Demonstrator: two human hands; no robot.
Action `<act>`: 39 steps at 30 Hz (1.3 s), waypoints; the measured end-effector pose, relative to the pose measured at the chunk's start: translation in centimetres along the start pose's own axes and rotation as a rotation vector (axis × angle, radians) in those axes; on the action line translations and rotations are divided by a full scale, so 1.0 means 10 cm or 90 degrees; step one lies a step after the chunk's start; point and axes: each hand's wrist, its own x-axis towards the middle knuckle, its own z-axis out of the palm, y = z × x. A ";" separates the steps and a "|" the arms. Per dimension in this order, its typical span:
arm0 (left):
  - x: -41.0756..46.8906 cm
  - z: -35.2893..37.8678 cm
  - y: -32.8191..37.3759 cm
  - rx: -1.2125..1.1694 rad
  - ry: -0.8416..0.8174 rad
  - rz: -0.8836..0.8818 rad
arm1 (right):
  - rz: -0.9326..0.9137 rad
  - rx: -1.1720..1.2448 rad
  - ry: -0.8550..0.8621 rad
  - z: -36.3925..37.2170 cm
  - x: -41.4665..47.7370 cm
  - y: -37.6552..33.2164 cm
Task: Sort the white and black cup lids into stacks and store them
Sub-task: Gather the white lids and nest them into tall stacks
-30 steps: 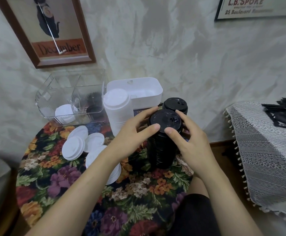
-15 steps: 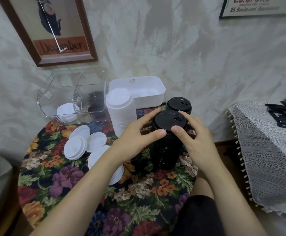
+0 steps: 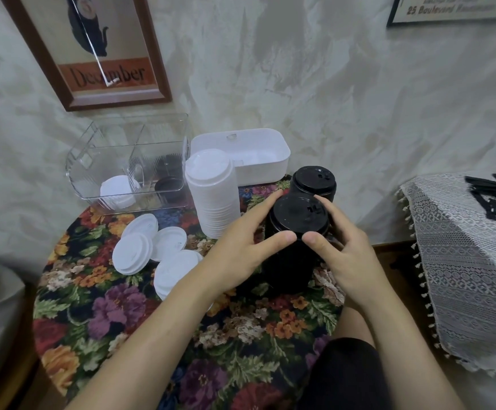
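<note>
Two stacks of black lids stand on the floral counter (image 3: 255, 329). The near black stack (image 3: 295, 220) is right of centre, and the far black stack (image 3: 313, 182) is just behind it at 1 o'clock. One tall white stack (image 3: 212, 199) rises at 10 o'clock of the near one. Three loose white lids (image 3: 132, 253) and one low white pile (image 3: 175, 270) lie out at 9 o'clock.

Both forearms come in from 6 o'clock, low over the counter. The left hand (image 3: 240, 255) and right hand (image 3: 344, 255) cup the near black stack's top from either side. Their thumb tips almost meet on its near edge and their index fingers reach along the far rim. Each grip is curled closed around that stack.

At 11 o'clock one clear two-compartment bin (image 3: 93, 161) holds white lids (image 3: 116, 192) on the left and black lids (image 3: 168, 184) on the right. One white tub (image 3: 264, 164) sits at 12 o'clock.
</note>
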 end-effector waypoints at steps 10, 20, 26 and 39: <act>-0.04 0.00 0.03 0.048 -0.038 -0.005 | 0.011 -0.030 -0.016 0.02 -0.03 0.05; -0.06 0.01 0.05 0.056 0.036 0.002 | 0.010 -0.052 0.005 0.02 -0.05 -0.05; -0.03 -0.01 0.05 0.130 0.024 0.024 | 0.013 -0.048 0.002 0.03 -0.04 -0.02; -0.71 -0.41 -0.18 0.578 0.139 0.096 | -0.013 -0.545 0.078 0.25 -0.90 0.24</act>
